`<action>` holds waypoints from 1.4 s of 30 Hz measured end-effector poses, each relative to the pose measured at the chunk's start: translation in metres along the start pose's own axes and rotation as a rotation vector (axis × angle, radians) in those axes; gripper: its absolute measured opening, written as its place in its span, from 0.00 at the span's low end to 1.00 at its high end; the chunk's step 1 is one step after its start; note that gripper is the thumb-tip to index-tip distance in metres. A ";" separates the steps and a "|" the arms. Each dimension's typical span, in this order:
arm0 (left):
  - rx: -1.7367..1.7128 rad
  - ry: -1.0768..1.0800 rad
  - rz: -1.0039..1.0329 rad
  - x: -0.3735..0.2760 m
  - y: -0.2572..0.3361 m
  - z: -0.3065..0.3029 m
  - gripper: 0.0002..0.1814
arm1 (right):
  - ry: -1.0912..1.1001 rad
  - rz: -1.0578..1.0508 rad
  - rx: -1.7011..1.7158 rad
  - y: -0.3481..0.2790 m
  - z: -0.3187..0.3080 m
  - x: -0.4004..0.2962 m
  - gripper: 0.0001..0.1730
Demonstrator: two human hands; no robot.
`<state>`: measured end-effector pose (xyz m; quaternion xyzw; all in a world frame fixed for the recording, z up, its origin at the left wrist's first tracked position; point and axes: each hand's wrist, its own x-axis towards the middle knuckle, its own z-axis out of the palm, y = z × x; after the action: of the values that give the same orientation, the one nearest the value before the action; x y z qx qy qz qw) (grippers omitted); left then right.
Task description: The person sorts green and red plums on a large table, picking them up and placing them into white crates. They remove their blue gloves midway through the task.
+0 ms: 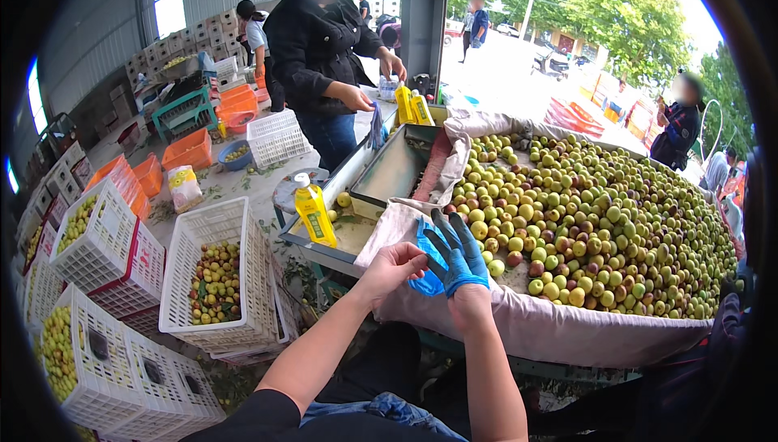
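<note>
My right hand (461, 256) wears a blue glove with darkened fingers, its fingers spread above the near edge of the fruit table. Bare, my left hand (394, 267) pinches at the thumb tip of that glove. Behind both hands, a second blue glove (427, 287) lies on the pale cloth rim (389, 223); part of it is hidden. Just beyond my right hand begins a broad heap of green and reddish jujube-like fruits (583, 229). Left of the cloth, a yellow bottle (315, 211) with a white cap stands on the table's metal end.
A metal tray (392, 165) sits beside the cloth. White plastic crates (246, 272) of fruit stand on the floor at left, with orange crates (188, 148) behind. Across the table, a person in a dark jacket (322, 47) holds a bluish item (377, 126) near yellow bottles (413, 106).
</note>
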<state>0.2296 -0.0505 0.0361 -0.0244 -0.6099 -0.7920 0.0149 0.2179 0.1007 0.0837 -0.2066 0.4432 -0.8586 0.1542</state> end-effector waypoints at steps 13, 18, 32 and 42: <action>0.014 0.144 0.073 0.020 -0.001 0.005 0.08 | 0.005 -0.076 0.213 0.005 -0.008 0.005 0.28; 0.415 0.132 0.545 0.001 -0.010 0.038 0.21 | 0.155 -0.152 0.289 -0.001 -0.022 0.016 0.26; 1.012 0.112 0.767 -0.001 -0.005 0.041 0.10 | 0.148 -0.155 0.214 0.018 -0.013 0.015 0.25; 1.011 0.175 0.973 0.004 0.004 0.028 0.11 | 0.032 -0.105 0.182 0.023 -0.007 0.010 0.28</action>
<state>0.2264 -0.0249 0.0472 -0.2205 -0.8195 -0.3140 0.4258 0.2082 0.0880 0.0631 -0.2009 0.3545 -0.9053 0.1201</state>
